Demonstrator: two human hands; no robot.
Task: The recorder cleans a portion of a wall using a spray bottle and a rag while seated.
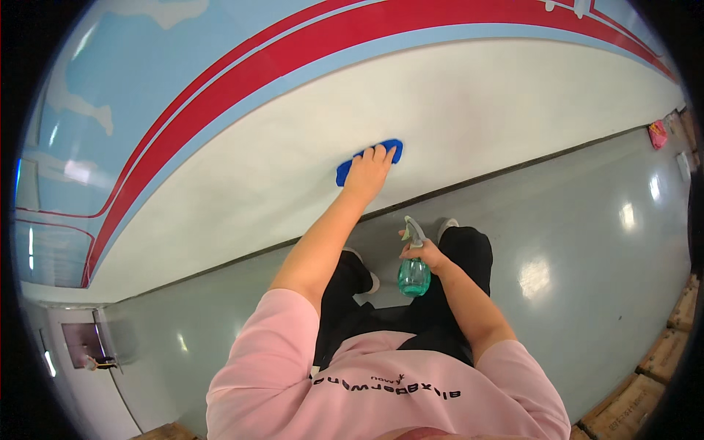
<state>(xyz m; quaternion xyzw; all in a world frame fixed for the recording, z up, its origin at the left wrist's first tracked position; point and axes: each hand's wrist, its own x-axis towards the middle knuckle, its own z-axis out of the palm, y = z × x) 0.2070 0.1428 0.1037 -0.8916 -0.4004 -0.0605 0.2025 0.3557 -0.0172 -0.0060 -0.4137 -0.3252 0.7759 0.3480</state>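
We find the blue cloth (397, 149) flat against the white wall panel (506, 95), low down, above the dark strip (513, 170) along its foot. We judge it light and soft, likely folded into a pad, with no stiffness of its own and nothing to break; if damp, it may slide readily on the smooth panel. The best hold, in our view, is across the middle with spread fingers, so that both ends stay backed.

The left hand (369, 170) holds it in that manner: fingers parted and slightly bent over the cloth, which projects on both sides. How firmly it presses, we cannot tell.

Nearer the body, the spray bottle (414, 277) stands roughly upright in the right hand (427, 254), clear of the panel. The hand is closed around its neck, beneath the grey trigger head (415, 232). We judge the clear green body to be smooth, light to moderate in weight and slippery if wetted; the narrow neck is the sound place to grip. Whether a finger draws the trigger, we cannot establish.

Below lies the glossy grey floor (587, 220).
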